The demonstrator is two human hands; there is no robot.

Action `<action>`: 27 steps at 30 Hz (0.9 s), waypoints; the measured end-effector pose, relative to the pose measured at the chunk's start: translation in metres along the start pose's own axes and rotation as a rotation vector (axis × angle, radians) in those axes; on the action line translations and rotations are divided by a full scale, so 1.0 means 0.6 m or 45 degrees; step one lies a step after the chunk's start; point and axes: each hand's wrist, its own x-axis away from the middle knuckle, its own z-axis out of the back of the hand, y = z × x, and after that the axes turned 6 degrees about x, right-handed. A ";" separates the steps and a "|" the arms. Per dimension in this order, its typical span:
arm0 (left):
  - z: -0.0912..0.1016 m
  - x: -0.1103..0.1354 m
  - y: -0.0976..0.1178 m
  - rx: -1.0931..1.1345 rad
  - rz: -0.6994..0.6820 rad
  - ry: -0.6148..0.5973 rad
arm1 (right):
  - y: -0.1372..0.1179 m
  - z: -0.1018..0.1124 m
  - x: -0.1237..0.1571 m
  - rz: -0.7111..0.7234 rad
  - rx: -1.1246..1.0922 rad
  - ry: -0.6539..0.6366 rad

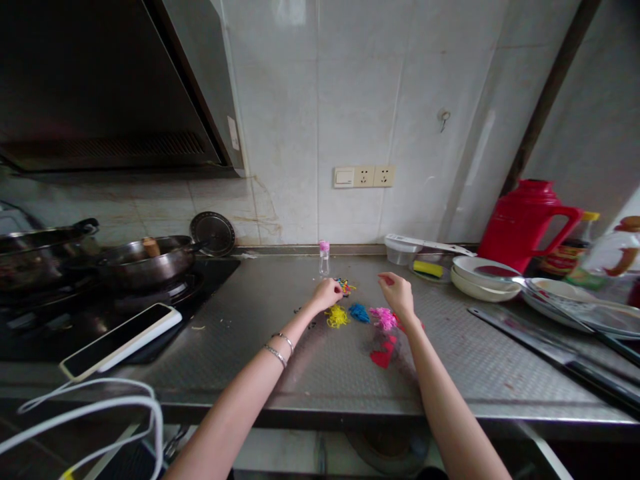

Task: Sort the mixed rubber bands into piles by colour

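Observation:
My left hand (327, 294), with two bracelets on its wrist, is closed in a pinch at the edge of a mixed pile of small coloured bands (346, 287). Whatever its fingertips hold is too small to make out. My right hand (397, 295) is raised beside the pink pile (383, 318), its fingers curled together; anything in them cannot be made out. Between the hands lie a yellow pile (337, 317) and a blue pile (359, 313) of thin bands. Behind them stands a small clear bottle (325, 259) with a pink cap. Nearer me is a clear bag with red hearts (383, 355).
On the left are a stove with pans (145, 263) and a white device with a dark screen (120, 340). To the right are a knife (530, 337), stacked bowls (483, 283), a yellow sponge (428, 269) and a red thermos (523, 223). The counter's front edge (345, 403) runs below my forearms.

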 end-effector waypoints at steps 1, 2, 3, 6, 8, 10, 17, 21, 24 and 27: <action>-0.009 -0.004 0.017 -0.010 -0.062 -0.015 | 0.000 0.001 0.000 -0.008 0.002 0.000; -0.019 -0.007 0.035 -0.026 -0.119 -0.027 | 0.000 0.001 0.001 -0.013 0.004 -0.001; -0.029 -0.009 0.052 -0.040 -0.161 -0.036 | 0.000 0.002 0.001 -0.016 0.004 -0.001; -0.057 -0.009 0.096 -0.092 -0.253 -0.082 | 0.001 0.002 0.002 -0.020 0.003 0.001; -0.069 -0.006 0.114 -0.115 -0.268 -0.113 | 0.002 0.002 0.002 -0.023 0.006 -0.008; -0.075 -0.002 0.123 -0.123 -0.262 -0.122 | 0.005 0.000 0.001 -0.025 0.007 -0.031; -0.045 0.008 0.076 0.015 -0.238 0.002 | 0.018 -0.001 -0.006 0.001 0.009 -0.063; 0.004 0.016 0.011 0.140 -0.106 0.178 | 0.011 -0.005 -0.005 0.045 -0.020 -0.158; 0.043 0.031 -0.048 0.173 0.076 0.284 | 0.001 -0.006 -0.004 0.070 -0.051 -0.236; 0.072 0.054 -0.110 0.208 0.194 0.341 | 0.004 0.003 -0.004 0.108 -0.018 -0.405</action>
